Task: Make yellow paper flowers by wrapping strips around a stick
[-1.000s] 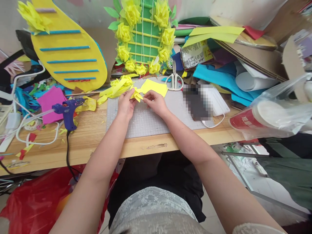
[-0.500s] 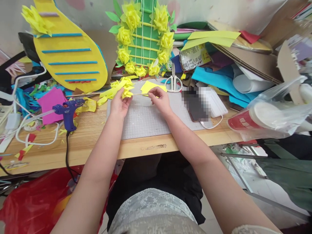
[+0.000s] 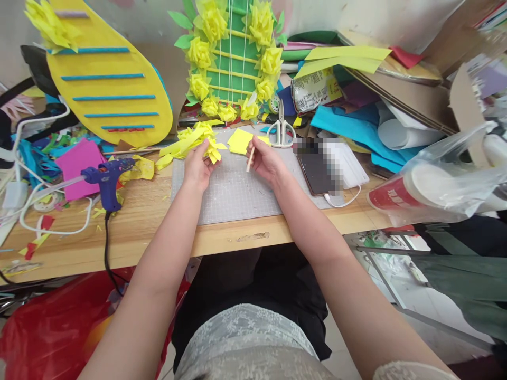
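Observation:
My left hand (image 3: 198, 168) is closed on a yellow paper petal (image 3: 214, 153) that sticks out past its fingertips. Just behind it lies a heap of yellow paper flowers (image 3: 192, 138), partly hidden by the fingers. Between the fingers of my right hand (image 3: 267, 162) is a thin wooden stick (image 3: 250, 160), its lower end pointing down toward the grey cutting mat (image 3: 233, 203). A stack of yellow paper squares (image 3: 238, 141) rests on the mat behind that hand. White-handled scissors (image 3: 281, 129) lie at the mat's back edge.
A blue glue gun (image 3: 106, 182) with a black cord sits left, beside pink paper squares (image 3: 77, 166). A phone (image 3: 317, 171) and a red cup (image 3: 396, 192) in a plastic bag are right. Yellow (image 3: 114, 89) and green (image 3: 237, 58) instrument-shaped crafts stand behind.
The stick, earlier held level between both hands, has come away from the left hand and now tilts steeply in the right. The petal in the left hand shows more clearly.

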Available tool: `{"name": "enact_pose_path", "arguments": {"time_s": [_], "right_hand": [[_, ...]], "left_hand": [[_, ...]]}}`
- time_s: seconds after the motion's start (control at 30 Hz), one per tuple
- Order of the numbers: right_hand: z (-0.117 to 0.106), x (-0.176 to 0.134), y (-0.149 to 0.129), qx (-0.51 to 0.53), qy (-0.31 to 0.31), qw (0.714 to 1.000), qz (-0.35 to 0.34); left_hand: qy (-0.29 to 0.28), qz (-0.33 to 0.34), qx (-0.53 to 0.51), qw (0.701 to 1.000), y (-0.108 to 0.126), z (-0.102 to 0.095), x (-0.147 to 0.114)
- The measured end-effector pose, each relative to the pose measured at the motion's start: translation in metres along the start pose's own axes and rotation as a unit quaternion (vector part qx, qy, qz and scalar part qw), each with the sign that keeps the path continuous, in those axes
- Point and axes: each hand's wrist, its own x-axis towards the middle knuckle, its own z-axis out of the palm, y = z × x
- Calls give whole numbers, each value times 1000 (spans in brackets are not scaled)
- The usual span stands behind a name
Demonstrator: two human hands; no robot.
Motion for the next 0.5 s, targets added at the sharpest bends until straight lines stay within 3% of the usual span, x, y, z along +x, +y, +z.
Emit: {"name": "enact_pose_path", "arguments": {"time_s": [0.13,0.27,0.5], "right_hand": [[4,-2,7,-47,-8,998,35],[13,-9,15,-121,-61,989,53],[14,-8,21,-101,-62,991,54]], "left_hand": [[-33,1,7,999,0,4,-6],[-44,-9,19,999,-4,9,-9],[-42,5,31,999,-10,15,-10]]}}
